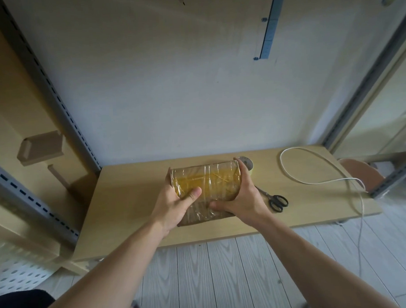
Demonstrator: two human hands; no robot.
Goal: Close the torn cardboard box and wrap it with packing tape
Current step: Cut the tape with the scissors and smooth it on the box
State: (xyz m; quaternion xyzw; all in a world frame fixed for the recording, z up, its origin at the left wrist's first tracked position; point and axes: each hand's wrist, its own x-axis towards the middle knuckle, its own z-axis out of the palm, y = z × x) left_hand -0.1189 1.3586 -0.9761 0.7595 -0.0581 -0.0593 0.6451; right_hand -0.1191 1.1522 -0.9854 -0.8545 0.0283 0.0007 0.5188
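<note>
The tape-wrapped cardboard box (212, 179) is held on the table (130, 202) by 2 hands. The left hand (174, 205) is curled round its left end, thumb pressed on the yellowish top. The right hand (242, 198) is curled round its right end. A packing tape roll (247, 163) is seen just behind the box's right end, black-handled scissors (274, 201) lie right of the box, and a white cord (281, 161) lies further right.

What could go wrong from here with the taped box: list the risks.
1. The box is glossy with tape, so it may slip between the left hand and right hand.
2. The scissors lie beside the right hand; a swing could catch them.
3. The tape roll behind the box could get knocked.
</note>
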